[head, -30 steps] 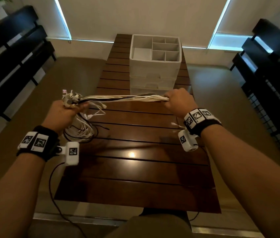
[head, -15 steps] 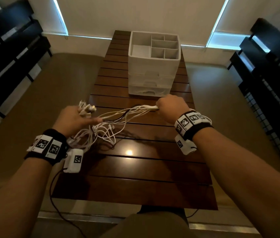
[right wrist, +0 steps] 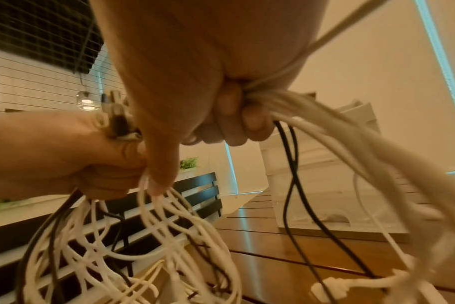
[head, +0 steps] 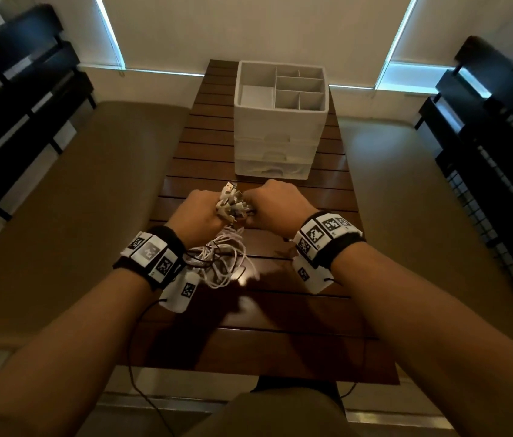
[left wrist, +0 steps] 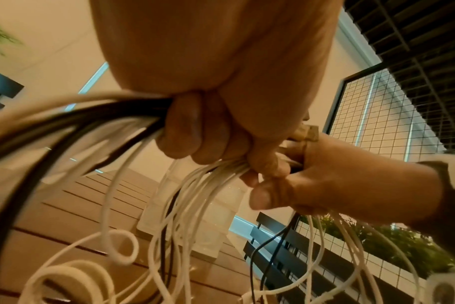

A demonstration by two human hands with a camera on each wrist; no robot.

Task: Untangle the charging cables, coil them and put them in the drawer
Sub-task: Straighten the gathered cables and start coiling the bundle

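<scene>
Now the cables are gripped by the left hand and right hand, brought together above the table; a coiling fold is apparently formed, drawer unopened.

No readable text, brand, number or label anywhere. Only black-and-white square code markers on the wristbands and on the small white camera housings hanging just below them; patterns only, no legible characters.
</scene>
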